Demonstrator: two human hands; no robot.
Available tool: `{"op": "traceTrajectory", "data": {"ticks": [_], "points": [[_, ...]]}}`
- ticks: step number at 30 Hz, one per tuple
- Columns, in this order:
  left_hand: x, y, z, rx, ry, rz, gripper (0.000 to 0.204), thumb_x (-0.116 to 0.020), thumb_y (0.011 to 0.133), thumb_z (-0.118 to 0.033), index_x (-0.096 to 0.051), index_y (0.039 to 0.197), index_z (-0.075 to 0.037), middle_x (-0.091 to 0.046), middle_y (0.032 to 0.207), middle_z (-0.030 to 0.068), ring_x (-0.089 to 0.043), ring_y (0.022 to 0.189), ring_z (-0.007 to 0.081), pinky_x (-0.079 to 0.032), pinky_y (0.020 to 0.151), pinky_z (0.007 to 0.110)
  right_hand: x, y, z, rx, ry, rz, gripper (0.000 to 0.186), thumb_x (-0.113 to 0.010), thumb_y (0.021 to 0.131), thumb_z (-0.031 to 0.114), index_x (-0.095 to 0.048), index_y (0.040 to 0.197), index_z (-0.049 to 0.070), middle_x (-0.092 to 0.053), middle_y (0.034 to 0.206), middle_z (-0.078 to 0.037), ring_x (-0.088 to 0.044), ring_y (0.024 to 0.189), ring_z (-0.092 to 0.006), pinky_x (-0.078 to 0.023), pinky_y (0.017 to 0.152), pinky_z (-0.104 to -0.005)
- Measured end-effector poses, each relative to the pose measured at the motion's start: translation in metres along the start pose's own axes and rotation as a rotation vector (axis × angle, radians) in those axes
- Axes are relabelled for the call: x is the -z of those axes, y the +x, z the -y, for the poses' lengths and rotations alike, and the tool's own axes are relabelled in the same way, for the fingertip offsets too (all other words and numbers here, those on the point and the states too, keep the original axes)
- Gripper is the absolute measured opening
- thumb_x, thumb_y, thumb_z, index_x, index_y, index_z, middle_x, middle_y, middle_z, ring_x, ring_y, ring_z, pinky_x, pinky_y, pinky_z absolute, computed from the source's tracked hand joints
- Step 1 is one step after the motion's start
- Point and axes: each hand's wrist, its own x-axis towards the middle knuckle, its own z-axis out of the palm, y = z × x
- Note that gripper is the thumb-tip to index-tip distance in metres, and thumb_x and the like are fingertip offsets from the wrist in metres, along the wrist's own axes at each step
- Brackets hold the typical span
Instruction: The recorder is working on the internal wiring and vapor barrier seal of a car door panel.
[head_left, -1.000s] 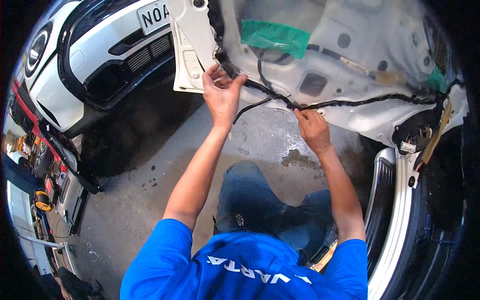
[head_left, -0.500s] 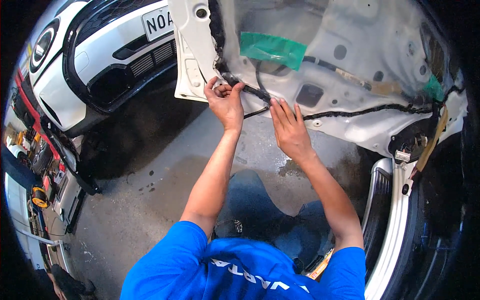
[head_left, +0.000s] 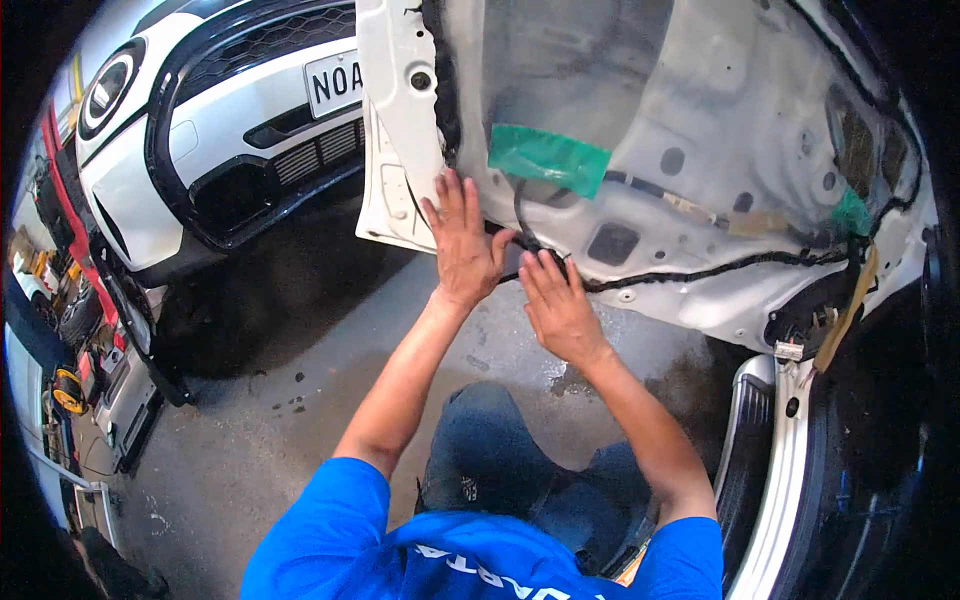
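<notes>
In front of me stands a car door with its inner trim off, its white metal covered by a clear plastic sheet. A black sealant strip runs along the sheet's lower edge. My left hand lies flat with fingers spread over the strip near the lower left corner. Just right of it, my right hand rests with outstretched fingertips on the strip. Neither hand holds anything. Green tape sticks to the sheet above them. The strip beneath my palms is hidden.
A white car's front bumper stands close at the left. At the right are a speaker in the door, a hanging connector and the door sill. Parts and a cable reel lie at the far left.
My left hand has gone from a pinch to flat, spread fingers against the door. The right stays on the strip, slightly shifted. The whole view has tilted, so the door sits lower.
</notes>
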Motion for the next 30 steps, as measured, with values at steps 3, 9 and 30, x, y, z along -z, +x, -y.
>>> {"op": "traceTrajectory", "data": {"ticks": [3,9,30], "points": [[-0.018,-0.002,0.028,-0.130,0.121,0.093,0.093,-0.054,0.090,-0.050,-0.009,0.152,0.003,0.001,0.159,0.0253,0.004,0.148,0.0399,0.003,0.115,0.062,0.000,0.013,0.005,-0.005,0.057,0.055,0.066,-0.062,0.088,0.022,-0.035,0.143,-0.005,-0.024,0.156,-0.018,-0.019,0.146,-0.0352,-0.020,0.116,-0.0536],[-0.025,-0.002,0.033,-0.119,0.122,0.108,0.096,-0.052,0.089,-0.055,-0.007,0.152,0.003,0.003,0.160,0.0234,0.006,0.148,0.0375,0.004,0.113,0.065,0.024,0.035,0.000,-0.096,0.133,-0.114,0.054,-0.060,0.089,0.023,-0.046,0.131,-0.008,-0.049,0.137,-0.020,-0.047,0.127,-0.0332,-0.032,0.111,-0.0489],[0.046,0.094,0.009,0.289,-0.392,-0.306,0.028,-0.072,0.082,-0.006,-0.062,0.106,0.003,-0.066,0.094,0.0154,-0.067,0.082,0.0217,-0.053,0.074,0.030,0.083,0.129,-0.055,-0.192,0.056,-0.349,0.016,-0.066,0.075,0.005,-0.063,0.091,0.006,-0.058,0.087,-0.009,-0.056,0.089,-0.0280,-0.042,0.078,-0.0410]]}}
